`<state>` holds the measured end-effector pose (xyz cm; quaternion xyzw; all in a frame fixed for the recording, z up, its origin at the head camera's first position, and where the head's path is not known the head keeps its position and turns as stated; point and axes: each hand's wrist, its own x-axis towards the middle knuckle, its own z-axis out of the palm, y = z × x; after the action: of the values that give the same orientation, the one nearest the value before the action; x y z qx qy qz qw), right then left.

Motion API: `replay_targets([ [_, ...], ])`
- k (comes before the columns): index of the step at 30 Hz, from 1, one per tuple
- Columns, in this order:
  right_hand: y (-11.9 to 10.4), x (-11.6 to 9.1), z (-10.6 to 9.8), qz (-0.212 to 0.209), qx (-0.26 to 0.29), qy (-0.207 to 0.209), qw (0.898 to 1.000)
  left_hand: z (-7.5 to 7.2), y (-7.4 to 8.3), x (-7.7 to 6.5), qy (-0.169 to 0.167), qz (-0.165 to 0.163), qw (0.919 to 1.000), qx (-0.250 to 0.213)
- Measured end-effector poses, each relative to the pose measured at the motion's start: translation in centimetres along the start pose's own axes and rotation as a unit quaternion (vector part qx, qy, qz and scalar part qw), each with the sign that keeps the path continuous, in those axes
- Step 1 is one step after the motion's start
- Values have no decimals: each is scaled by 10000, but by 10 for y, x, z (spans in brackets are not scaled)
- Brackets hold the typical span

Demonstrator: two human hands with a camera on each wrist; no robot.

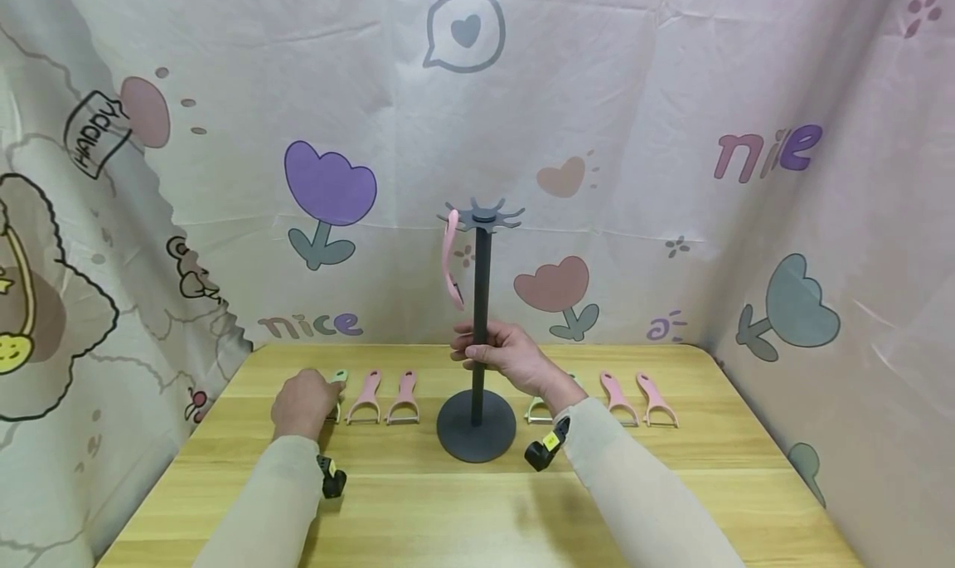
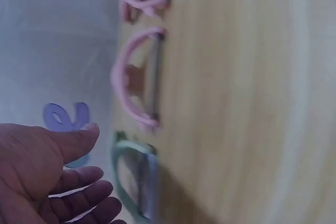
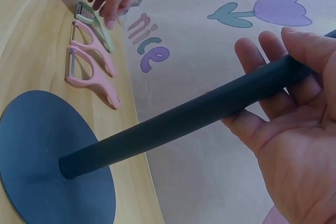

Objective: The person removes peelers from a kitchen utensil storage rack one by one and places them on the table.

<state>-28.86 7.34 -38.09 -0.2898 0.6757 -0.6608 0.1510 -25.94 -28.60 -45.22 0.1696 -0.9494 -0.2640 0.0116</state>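
Observation:
My right hand (image 1: 515, 356) holds the dark pole of a hook stand (image 1: 480, 385), fingers and thumb curled around it in the right wrist view. From a hook on the stand's left side hangs a pink peeler (image 1: 448, 257). Over at the left, my left hand (image 1: 304, 402) hovers by a green peeler (image 1: 340, 376), partly covering it in the head view. Its fingers look loosely bent with nothing in them in the left wrist view, beside the green peeler (image 2: 116, 174). Two pink peelers, one (image 1: 368, 392) and another (image 1: 404, 394), lie to its right.
Right of the stand lie a green peeler (image 1: 535, 408), partly behind my right wrist, and two pink peelers, one (image 1: 615, 395) and another (image 1: 652, 395). The wooden table (image 1: 418, 518) ends at a printed cloth backdrop (image 1: 418, 303) behind and at both sides.

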Motion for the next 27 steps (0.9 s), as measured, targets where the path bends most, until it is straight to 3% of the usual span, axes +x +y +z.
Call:
replay_targets([
  [4, -1, 0, 0, 38, 9, 14, 10000, -14, 17, -4, 213, 314, 9991, -213],
  [7, -1, 0, 0, 68, -16, 6, 10000, -27, 40, -9, 583, 613, 9957, -388],
  [11, -2, -1, 0, 67, -48, -34, 10000, -44, 75, -22, 1195, 1054, 9841, -787],
  [14, -2, -1, 1, 60, -64, -36, 10000, -57, 100, -36, 1433, 1354, 9740, -1117],
  [21, -1, 0, 0, 74, -115, -9, 9999, -83, 153, -72, 1466, 1756, 9548, -1897],
  [27, 0, 0, 0, 75, -129, -12, 9999, -90, 185, -90, 1105, 2259, 9267, -2794],
])
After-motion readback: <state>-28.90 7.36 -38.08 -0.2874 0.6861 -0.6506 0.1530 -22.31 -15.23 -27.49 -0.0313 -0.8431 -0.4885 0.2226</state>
